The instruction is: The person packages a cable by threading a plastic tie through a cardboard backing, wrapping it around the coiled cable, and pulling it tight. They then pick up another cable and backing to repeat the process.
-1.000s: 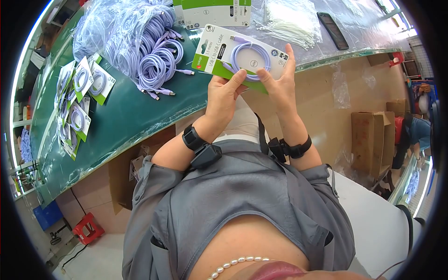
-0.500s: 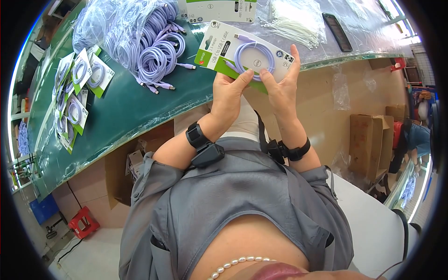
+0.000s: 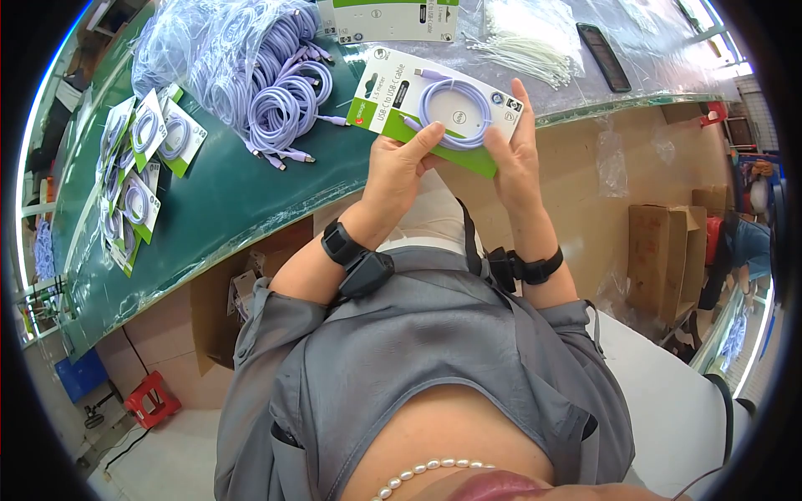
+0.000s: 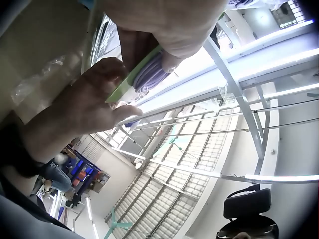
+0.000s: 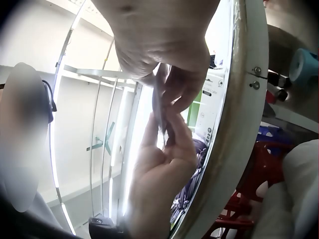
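Both hands hold a white and green packaging card (image 3: 387, 92) printed "USB-C to USB-C Cable", tilted over the table's front edge. A lilac cable (image 3: 459, 144) lies coiled on the card's face. The left hand (image 3: 397, 175) pinches the lower edge, its thumb at the coil's lower left and its fingers hidden behind. At the right end the right hand (image 3: 516, 163) grips the card, thumb on the front near the coil, one finger rising beside the edge. In the left wrist view the coil (image 4: 149, 74) shows edge-on between the hands.
Loose lilac cables (image 3: 284, 117) and plastic bags lie on the green table (image 3: 251, 200). Finished cable cards (image 3: 134, 179) are piled at its left. Another card stack (image 3: 388, 21), white ties (image 3: 526, 50) and a phone (image 3: 603, 57) lie behind. Cardboard boxes (image 3: 656, 259) stand right.
The right thumb has slid away from the left thumb, toward the card's right end. Both hands still hold the card, which has shifted only slightly.
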A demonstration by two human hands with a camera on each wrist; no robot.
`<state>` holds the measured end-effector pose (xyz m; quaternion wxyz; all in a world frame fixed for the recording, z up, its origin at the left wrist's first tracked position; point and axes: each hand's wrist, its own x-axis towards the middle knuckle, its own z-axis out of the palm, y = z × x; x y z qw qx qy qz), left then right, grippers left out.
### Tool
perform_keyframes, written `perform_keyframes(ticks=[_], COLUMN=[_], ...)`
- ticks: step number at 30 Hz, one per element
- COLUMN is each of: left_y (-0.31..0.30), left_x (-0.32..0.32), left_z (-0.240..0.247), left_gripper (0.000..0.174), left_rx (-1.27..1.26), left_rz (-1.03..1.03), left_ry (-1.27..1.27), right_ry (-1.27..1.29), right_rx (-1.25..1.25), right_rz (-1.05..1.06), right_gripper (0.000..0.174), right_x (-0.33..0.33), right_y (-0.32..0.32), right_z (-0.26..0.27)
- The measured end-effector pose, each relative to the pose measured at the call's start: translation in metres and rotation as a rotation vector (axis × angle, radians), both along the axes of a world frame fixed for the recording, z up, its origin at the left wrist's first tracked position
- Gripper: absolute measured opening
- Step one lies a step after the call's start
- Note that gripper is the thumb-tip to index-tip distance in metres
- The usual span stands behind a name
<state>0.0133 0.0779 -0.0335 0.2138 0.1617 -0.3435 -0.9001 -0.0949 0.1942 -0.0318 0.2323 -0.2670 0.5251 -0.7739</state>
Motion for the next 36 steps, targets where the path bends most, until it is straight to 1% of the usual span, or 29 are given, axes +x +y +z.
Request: perform_keyframes(ticks=[1, 2, 4, 5, 7, 8, 11, 12, 14, 15, 16, 19, 20, 23, 24, 26, 27, 29, 30, 33, 34, 36], left_y=[-0.001, 0.0, 0.001, 0.001, 0.005, 0.006, 0.005, 0.005, 0.008, 0.01, 0.013, 0.016, 0.015, 0.012, 0.01, 0.005, -0.001, -0.013, -0.016, -0.019, -0.018, -0.017], left_x=[0.001, 0.002, 0.006, 0.005, 0.007, 0.008, 0.012, 0.013, 0.016, 0.017, 0.018, 0.018, 0.018, 0.019, 0.018, 0.016, 0.015, 0.016, 0.016, 0.011, 0.009, 0.005], left_z=[0.001, 0.001, 0.003, 0.004, 0.006, 0.006, 0.007, 0.007, 0.01, 0.012, 0.015, 0.014, 0.011, 0.002, -0.003, -0.009, -0.011, -0.015, -0.016, -0.015, -0.013, -0.01], left_gripper=[0.027, 0.027, 0.027, 0.027, 0.027, 0.027, 0.028, 0.03, 0.032, 0.03, 0.028, 0.026, 0.025, 0.024, 0.024, 0.024, 0.024, 0.024, 0.024, 0.029, 0.029, 0.032], left_rx=[0.024, 0.028, 0.055, 0.066, 0.072, 0.075, 0.065, 0.057, 0.049, 0.074, 0.099, 0.112, 0.096, 0.047, 0.016, -0.015, -0.104, -0.277, -0.275, -0.41, -0.41, -0.274], left_rz=[-0.023, -0.028, -0.105, -0.142, -0.163, -0.181, -0.218, -0.234, -0.254, -0.226, -0.202, -0.181, -0.174, -0.151, -0.146, -0.14, -0.142, -0.135, -0.125, -0.152, -0.157, -0.101], left_ry=[0.02, 0.021, 0.02, 0.021, 0.021, 0.021, 0.016, 0.007, -0.004, -0.008, -0.013, -0.022, -0.026, -0.034, -0.038, -0.047, -0.074, -0.128, -0.132, -0.133, -0.128, -0.075], right_ry=[0.001, -0.166, -0.491, -0.485, 0.007, 0.003, 0.151, 0.15, 0.089, 0.06, 0.06, -0.306, -0.303, -0.688, -0.687, 0.412, 0.95, 0.306, 0.306, 0.362, 0.364, 0.509], right_rx=[0.0, -0.068, -0.207, -0.207, 0.048, 0.048, 0.035, 0.035, 0.03, 0.028, 0.028, -0.098, -0.097, -0.178, -0.177, 0.146, 0.297, 0.482, 0.481, 0.417, 0.42, 0.548], right_rz=[-0.004, 0.057, 0.177, 0.173, 0.279, 0.272, 0.326, 0.324, 0.408, 0.448, 0.441, 0.489, 0.491, 0.576, 0.577, 0.258, 0.07, 0.132, 0.143, 0.28, 0.274, 0.112], right_gripper=[0.067, 0.064, 0.059, 0.059, 0.055, 0.055, 0.058, 0.058, 0.058, 0.058, 0.058, 0.056, 0.056, 0.045, 0.045, 0.038, 0.035, 0.04, 0.04, 0.044, 0.044, 0.046], right_x=[-0.006, -0.013, -0.025, -0.025, -0.013, -0.009, -0.003, -0.004, -0.009, -0.01, -0.009, -0.004, -0.004, -0.006, -0.008, -0.023, -0.031, -0.063, -0.061, -0.047, -0.04, -0.021], right_y=[0.001, 0.003, 0.007, 0.004, -0.007, -0.011, -0.022, -0.021, -0.018, -0.017, -0.016, -0.019, -0.02, -0.025, -0.022, -0.005, 0.002, 0.015, 0.012, 0.014, 0.014, 0.004], right_z=[-0.004, -0.006, -0.01, -0.015, -0.027, -0.028, -0.021, -0.021, -0.023, -0.023, -0.023, -0.022, -0.022, -0.026, -0.028, -0.034, -0.036, -0.018, -0.006, 0.025, 0.03, 0.036])
